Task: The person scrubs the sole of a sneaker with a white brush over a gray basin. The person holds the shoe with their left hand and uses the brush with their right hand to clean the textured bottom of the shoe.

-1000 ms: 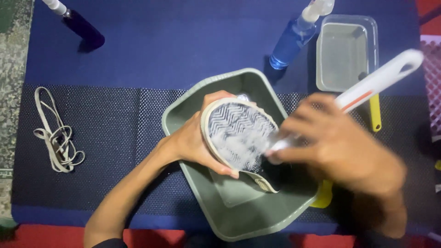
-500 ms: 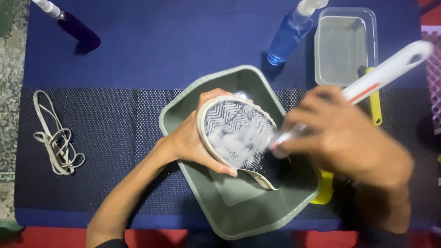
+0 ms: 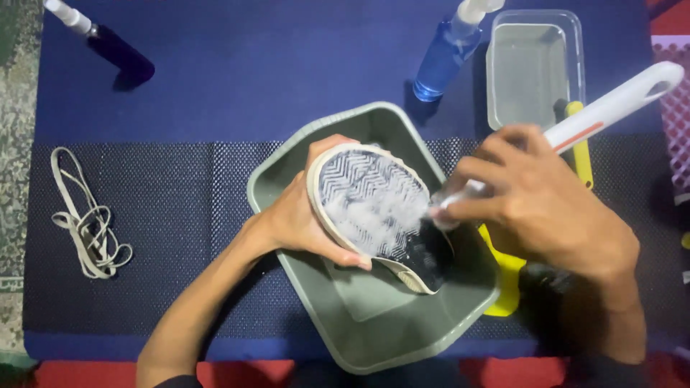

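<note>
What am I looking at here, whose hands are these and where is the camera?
The camera sits on a person's head and looks straight down, so both hands are that person's own. The left hand holds a shoe sole-up over a grey-green tub; the sole has a zigzag tread with white foam on it. The right hand grips a white-handled brush with its head against the sole. On the blue cloth lie loose shoelaces, a blue spray bottle, a dark spray bottle and a clear plastic container. Something yellow shows beside the tub.
</note>
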